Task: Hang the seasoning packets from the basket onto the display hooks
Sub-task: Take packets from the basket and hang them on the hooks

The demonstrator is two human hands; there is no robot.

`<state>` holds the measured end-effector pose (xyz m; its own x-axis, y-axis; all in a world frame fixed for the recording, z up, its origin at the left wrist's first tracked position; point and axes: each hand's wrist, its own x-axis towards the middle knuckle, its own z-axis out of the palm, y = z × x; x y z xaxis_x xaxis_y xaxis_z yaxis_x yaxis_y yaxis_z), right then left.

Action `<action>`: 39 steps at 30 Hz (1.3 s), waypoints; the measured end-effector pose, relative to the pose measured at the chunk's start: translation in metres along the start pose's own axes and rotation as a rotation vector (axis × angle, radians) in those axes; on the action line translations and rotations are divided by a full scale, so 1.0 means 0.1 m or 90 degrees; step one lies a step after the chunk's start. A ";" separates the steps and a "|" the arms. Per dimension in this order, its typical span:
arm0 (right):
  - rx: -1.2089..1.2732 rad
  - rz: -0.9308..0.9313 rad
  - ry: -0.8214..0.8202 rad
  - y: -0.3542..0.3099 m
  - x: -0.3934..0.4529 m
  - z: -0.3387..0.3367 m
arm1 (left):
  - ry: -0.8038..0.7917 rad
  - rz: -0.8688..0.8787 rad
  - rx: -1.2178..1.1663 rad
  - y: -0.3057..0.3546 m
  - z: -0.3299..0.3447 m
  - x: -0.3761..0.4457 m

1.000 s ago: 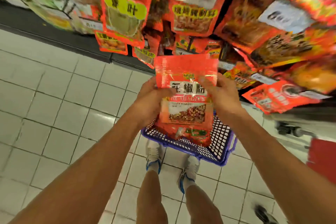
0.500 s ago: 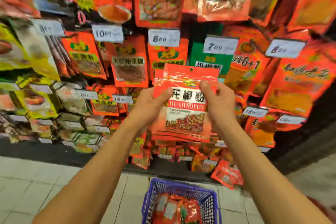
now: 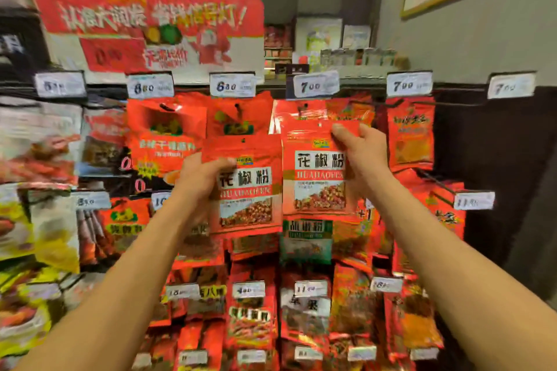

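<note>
Your left hand (image 3: 199, 178) pinched one red seasoning packet (image 3: 245, 187), your right hand's (image 3: 360, 153) fingers clamped another packet (image 3: 316, 172) near the 700 price tag (image 3: 315, 86), before the packed display rack (image 3: 470, 90).

We've got one view only, a head-worn wide-angle, so nothing is shared with a second camera. It faces straight at the display wall (image 3: 452, 135), tilted up rather than down: the top row of price tags (image 3: 232, 85) sits in the upper third and a red banner (image 3: 150, 30) above it is in shot. We're close, at arm's reach; both forearms run in from the bottom corners toward centre frame. Edges bow and blur from the lens, and the floor is out of frame.
</note>
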<state>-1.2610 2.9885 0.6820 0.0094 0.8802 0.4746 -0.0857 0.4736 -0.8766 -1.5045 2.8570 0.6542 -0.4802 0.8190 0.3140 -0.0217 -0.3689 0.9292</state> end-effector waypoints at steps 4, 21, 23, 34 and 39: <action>-0.070 -0.063 0.018 -0.16 0.33 0.08 | 0.026 0.020 -0.011 0.09 0.06 0.11; -0.159 -0.011 0.039 -0.23 0.61 0.47 | -0.005 -0.011 0.036 0.09 0.47 0.20; -0.169 -0.023 0.043 -0.17 0.60 0.46 | -0.008 -0.001 0.030 0.07 0.47 0.23; -0.254 0.044 0.051 0.04 0.91 0.64 | -0.041 -0.014 0.023 -0.04 0.65 0.41; -0.334 0.056 -0.027 0.06 1.14 0.64 | -0.049 0.023 0.050 -0.06 0.86 0.56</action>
<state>-1.3246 3.0895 0.7363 -0.0171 0.9202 0.3911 0.4261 0.3605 -0.8297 -1.4557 2.9432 0.6833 -0.4110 0.8379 0.3592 0.0647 -0.3662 0.9283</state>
